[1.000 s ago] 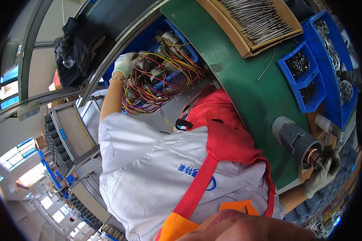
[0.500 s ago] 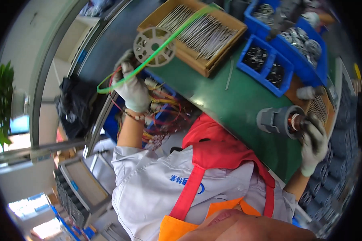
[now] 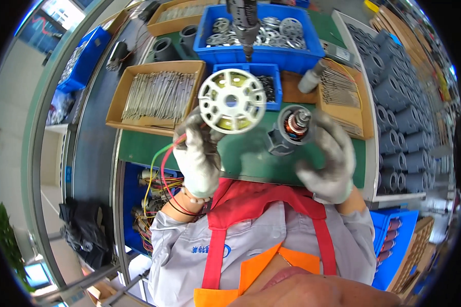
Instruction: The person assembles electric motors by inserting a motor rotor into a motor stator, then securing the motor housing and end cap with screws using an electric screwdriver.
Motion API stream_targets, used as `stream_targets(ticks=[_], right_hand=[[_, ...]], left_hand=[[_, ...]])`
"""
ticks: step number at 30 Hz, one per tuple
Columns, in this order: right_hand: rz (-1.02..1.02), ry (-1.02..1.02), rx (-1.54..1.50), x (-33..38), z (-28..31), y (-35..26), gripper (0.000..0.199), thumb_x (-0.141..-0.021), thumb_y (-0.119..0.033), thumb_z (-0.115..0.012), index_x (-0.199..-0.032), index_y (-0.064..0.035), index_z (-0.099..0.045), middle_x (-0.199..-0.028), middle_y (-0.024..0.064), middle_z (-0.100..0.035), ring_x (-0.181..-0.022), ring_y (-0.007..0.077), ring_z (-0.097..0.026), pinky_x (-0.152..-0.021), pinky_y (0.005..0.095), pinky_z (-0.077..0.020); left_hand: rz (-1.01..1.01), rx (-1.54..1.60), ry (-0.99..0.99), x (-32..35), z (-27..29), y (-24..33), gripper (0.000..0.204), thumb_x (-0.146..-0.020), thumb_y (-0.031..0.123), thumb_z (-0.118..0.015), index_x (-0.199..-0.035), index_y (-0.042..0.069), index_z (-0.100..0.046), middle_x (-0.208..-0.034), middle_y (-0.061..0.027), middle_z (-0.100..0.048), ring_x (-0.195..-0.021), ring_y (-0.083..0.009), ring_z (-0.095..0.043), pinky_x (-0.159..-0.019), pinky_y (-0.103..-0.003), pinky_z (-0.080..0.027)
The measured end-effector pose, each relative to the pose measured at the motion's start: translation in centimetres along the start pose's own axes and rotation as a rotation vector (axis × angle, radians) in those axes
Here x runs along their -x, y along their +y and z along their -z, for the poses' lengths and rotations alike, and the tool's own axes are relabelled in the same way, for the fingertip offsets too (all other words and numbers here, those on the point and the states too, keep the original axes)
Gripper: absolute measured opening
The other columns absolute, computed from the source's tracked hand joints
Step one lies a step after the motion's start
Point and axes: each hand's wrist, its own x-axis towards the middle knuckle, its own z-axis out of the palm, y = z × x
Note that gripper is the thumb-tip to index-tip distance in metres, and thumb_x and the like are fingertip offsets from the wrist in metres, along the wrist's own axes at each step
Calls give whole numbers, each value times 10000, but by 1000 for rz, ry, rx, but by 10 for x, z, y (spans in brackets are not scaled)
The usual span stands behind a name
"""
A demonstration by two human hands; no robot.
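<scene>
My left hand [image 3: 198, 158], in a white glove with grey fingers, is closed on a round, spoked motor end cover [image 3: 232, 101] and holds it up over the bench. Red, green and yellow wires [image 3: 164, 158] trail from that hand down past my wrist. A grey motor housing [image 3: 283, 138] stands on the green bench top to the right, slightly tilted. Inside its mouth sits an armature [image 3: 297, 124] with copper windings and a metal shaft end. Beside the housing my gloved right hand [image 3: 330, 158] is open, thumb and fingers apart, somewhat blurred, with nothing visible in it.
A power screwdriver [image 3: 245, 25] hangs above a blue bin [image 3: 312, 51] of metal covers. Cardboard trays of thin rods [image 3: 161, 94] lie left and right. A white-capped bottle [image 3: 308, 82] stands by the right tray. Grey housings [image 3: 394, 117] fill a rack at right; a wired-parts bin [image 3: 130, 194] is lower left.
My left hand has brought the end cover rightward, near the housing, and the wires now hang down. My right hand has left the armature and opened. The head view has turned.
</scene>
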Motion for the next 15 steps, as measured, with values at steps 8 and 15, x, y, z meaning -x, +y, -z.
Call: stream_targets(ticks=[8, 15], right_hand=[[93, 186, -241, -26, -21, -12, 1250, -626, -195, -925, -1536, -90, -73, -1495, 206, -307, -1329, 338, -420, -1068, 465, -425], [-264, 623, -176, 11, 51, 11, 1188, -558, -282, -932, -1485, -41, -229, -1416, 192, -432, -1295, 346, -469, -1074, 477, -418]], left_hand=[[-487, -625, -723, 26, -18, -23, 318, -762, 53, -747, -1067, 50, -654, -1130, -222, -593, -952, -349, -632, -717, -370, -535], [-390, -1127, -1386, 21, 79, -11, 381, -722, 196, -679, -1100, 165, -650, -1361, -152, -527, -1232, -363, -527, -925, -479, -506]])
